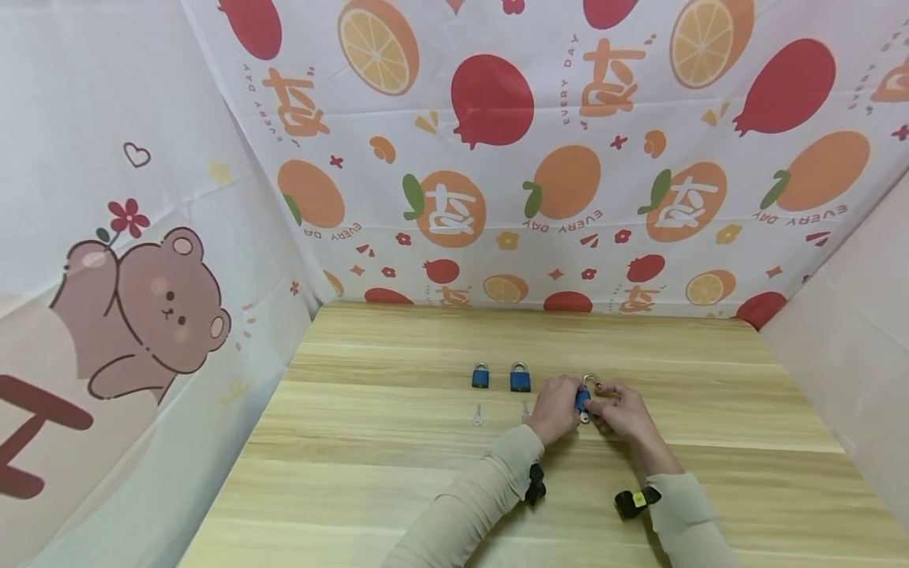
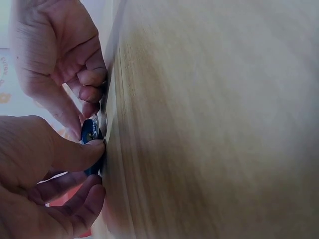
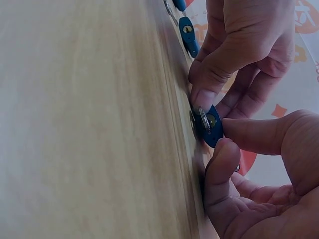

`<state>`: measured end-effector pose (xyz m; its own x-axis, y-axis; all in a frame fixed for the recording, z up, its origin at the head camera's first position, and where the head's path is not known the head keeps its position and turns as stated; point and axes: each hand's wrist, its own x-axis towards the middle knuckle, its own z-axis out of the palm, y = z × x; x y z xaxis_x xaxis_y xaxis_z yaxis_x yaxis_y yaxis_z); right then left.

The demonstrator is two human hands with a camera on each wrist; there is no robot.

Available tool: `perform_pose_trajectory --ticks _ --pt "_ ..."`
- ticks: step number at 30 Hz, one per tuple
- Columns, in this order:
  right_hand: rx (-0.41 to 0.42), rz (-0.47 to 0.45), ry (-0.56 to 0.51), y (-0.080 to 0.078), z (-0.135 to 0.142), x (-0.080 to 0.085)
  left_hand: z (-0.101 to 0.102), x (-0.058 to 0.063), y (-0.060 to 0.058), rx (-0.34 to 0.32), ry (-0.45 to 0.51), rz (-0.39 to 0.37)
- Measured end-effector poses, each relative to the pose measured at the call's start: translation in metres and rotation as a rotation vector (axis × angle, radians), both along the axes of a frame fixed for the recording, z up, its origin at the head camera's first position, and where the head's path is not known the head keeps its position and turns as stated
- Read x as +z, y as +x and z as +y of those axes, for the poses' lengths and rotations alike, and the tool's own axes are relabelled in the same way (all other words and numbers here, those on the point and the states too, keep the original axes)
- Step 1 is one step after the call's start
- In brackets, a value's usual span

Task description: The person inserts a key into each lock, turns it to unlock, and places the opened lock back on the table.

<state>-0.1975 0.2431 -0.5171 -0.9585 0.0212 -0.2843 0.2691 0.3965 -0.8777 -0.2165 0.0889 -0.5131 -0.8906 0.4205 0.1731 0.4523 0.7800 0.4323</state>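
Observation:
A blue padlock (image 1: 582,397) is between the two hands in the head view, its silver shackle (image 1: 591,379) standing out toward the right-hand side. My left hand (image 1: 557,406) pinches the lock body between thumb and fingers. From the other side, my right hand (image 1: 625,412) grips the same padlock, thumb on its body and fingers curled beside the shackle. In the right wrist view a silver key (image 3: 205,120) sits in the keyhole of the padlock (image 3: 216,137). A small silver tip (image 3: 237,168) shows among the right fingers. The left wrist view shows the padlock (image 2: 86,130) close over the table.
Two more blue padlocks, one (image 1: 480,377) farther left and one (image 1: 520,379) nearer my left hand, have their shackles upward. Below them lie two small keys, one left (image 1: 478,415) and one (image 1: 525,411) beside my left hand. The wooden table (image 1: 369,473) meets printed cloth behind.

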Motion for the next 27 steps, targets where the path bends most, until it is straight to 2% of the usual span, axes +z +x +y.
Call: perform_pose_trajectory --ticks 14,23,27 --pt "-0.019 0.02 0.012 0.0045 -0.003 0.0027 -0.0008 -0.0011 0.0019 -0.012 -0.018 0.007" --pt "-0.018 0.046 0.055 0.0064 -0.0055 0.0026 -0.0022 -0.0008 0.004 -0.022 -0.034 -0.018" --pt "-0.009 0.042 0.067 0.0057 -0.006 0.0021 -0.0033 -0.0009 0.0045 -0.026 -0.041 -0.003"
